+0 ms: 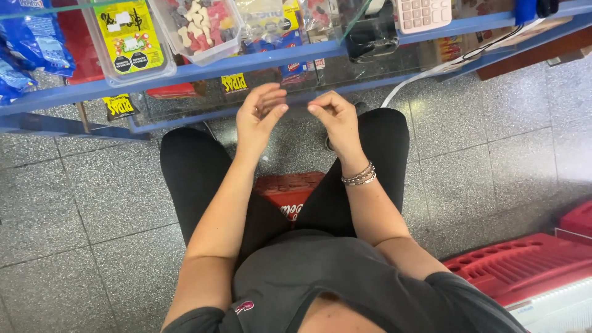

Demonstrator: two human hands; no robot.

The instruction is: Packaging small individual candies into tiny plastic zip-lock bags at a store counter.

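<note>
Hands raised side by side above the knees, empty, just short of the blue-framed glass counter [259, 61]. Left hand [259, 114] loosely curled, thumb tip pressed toward the forefinger, nothing visible between them. Right hand [336, 120] likewise half closed, thumb [317, 111] pointing across at the left, fingertips near but apart; bracelets [359, 176] stacked round that wrist. Whether something tiny sits pinched in either: cannot tell.

Below the hands, black-trousered legs [191, 172] spread over a red plastic crate [288, 191] serving as a seat, grey shirt [308, 277] at the bottom edge of the view.

Just beyond the fingers, the glass front of the counter, yellow labels [234, 82] stuck along its lower rail. On its top surface, a clear tub with a yellow-green lid [129, 40], a clear tub of mixed pink and white sweets [200, 24], blue packets [31, 43] far left, a black device [371, 34] and a pale calculator [424, 13] further right. White cable [431, 71] trailing down from the counter's right end.

All around, speckled grey floor tiles [92, 203]. At lower right, well apart from the hands, another red crate [524, 262] lying flat.
</note>
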